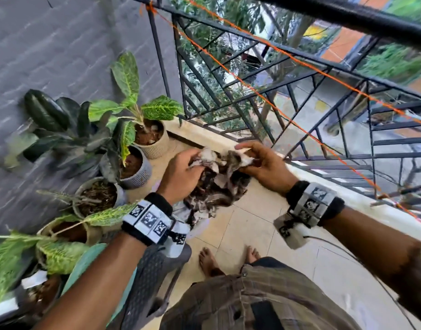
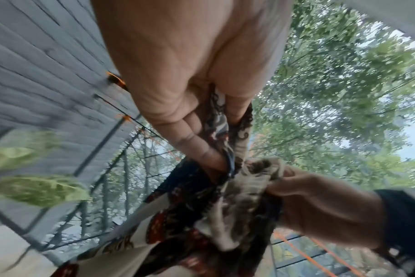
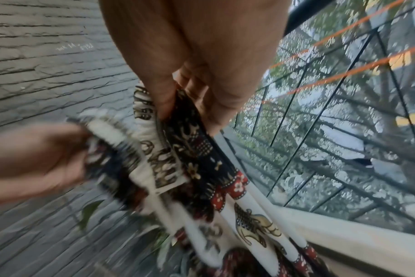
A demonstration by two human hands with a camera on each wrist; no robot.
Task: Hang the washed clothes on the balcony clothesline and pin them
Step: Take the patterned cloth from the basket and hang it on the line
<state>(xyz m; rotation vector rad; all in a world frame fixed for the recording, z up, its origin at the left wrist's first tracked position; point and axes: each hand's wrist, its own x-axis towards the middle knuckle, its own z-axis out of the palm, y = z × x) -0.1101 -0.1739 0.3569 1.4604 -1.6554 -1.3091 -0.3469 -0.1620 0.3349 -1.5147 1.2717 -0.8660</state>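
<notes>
A bunched patterned cloth, black, cream and red, hangs between my two hands in front of the railing. My left hand grips its upper edge on the left, and my right hand pinches the edge on the right. In the left wrist view the left hand has fingers curled round the cloth. The right wrist view shows my right hand pinching the printed cloth, which trails downward. Two orange clotheslines run along the railing, above and beyond the hands.
The black metal railing stands on a pale ledge at the balcony's edge. Several potted plants line the grey wall on the left. A dark mesh basket sits low on the left by my bare feet.
</notes>
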